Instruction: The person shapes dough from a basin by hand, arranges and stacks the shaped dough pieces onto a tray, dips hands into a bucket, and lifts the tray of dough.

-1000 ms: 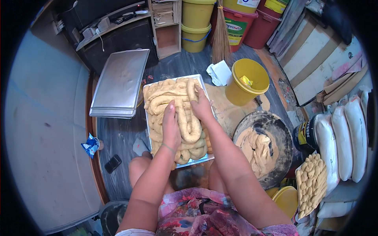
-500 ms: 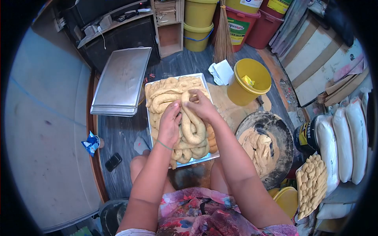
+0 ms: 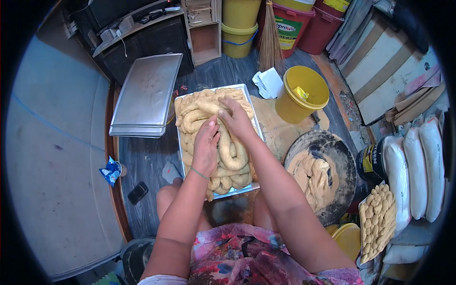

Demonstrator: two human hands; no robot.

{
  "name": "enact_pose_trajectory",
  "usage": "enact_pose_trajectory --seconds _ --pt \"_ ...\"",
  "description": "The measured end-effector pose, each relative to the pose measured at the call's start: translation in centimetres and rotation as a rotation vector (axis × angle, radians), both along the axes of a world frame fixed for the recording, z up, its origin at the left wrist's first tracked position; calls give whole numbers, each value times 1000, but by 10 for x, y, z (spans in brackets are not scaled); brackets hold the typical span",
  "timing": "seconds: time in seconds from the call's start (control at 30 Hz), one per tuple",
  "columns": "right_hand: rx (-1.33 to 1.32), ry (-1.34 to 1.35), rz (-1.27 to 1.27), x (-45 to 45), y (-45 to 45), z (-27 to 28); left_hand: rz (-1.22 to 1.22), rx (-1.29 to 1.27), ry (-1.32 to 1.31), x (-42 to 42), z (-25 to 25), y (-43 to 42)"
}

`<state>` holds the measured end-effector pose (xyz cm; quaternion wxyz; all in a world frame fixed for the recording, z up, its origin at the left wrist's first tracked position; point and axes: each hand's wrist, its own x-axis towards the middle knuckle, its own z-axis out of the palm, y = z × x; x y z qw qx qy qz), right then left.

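A thick, pale dough rope (image 3: 233,159) hangs in a loop over the tray, its upper part bent toward the left. My right hand (image 3: 237,119) curls over this upper part, fingers on the dough. Just below and to the left, my left hand (image 3: 205,148) has its thumb and bent fingers against the same rope; some of the contact is hidden. Under both hands, a metal tray (image 3: 253,110) is piled with more coiled dough ropes (image 3: 190,118).
Stacked baking trays (image 3: 147,90) lie to the left. A yellow bucket (image 3: 289,107) stands at the right, near a black basin (image 3: 350,173) with a dough mass (image 3: 316,175). A tray of small dough pieces (image 3: 377,223) is at the lower right. A phone (image 3: 137,193) lies on the floor.
The upper part of the dough rope has swung over to the left. My right hand has turned and now lies across it, while my left hand has barely moved.
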<state>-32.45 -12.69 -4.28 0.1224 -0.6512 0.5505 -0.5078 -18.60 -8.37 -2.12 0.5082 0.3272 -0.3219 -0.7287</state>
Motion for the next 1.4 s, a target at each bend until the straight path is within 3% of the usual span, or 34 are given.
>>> enact_pose_trajectory --seconds 0.2,0.3,0.5,0.6,0.7,0.8,0.83,0.93,1.03,1.2,1.27,1.3,1.4 --pt "328 -135 -69 -10 15 24 17 -27 -91 -3 3 2" --pt "462 104 -57 -15 22 30 12 -46 -86 -4 4 3" --pt "390 -451 -37 -6 12 3 68 -50 -37 -3 3 2" --pt "554 -630 94 -16 17 22 112 1 -9 -4 12 3" --pt "584 -495 81 -24 16 21 118 -33 -165 -1 19 -2" --pt "709 -278 93 -31 22 28 -48 -91 -492 4 18 -27" --pt "732 -276 112 -32 26 34 -33 -171 -560 0 20 -32" --pt "789 -332 182 -29 34 43 -16 -660 -1241 3 23 -54" --pt "803 -505 273 -26 31 39 -169 -688 -1423 -1 25 -77" --pt "573 139 231 -18 42 45 -269 -791 -1692 -21 36 -93" --pt "511 346 147 -5 52 48 -190 -954 -1558 -25 41 -101" --pt "601 365 156 -1 54 55 -154 -1033 -1486 -27 43 -105" --pt "617 466 110 10 64 65 -251 -1055 -1341 -24 30 -124"
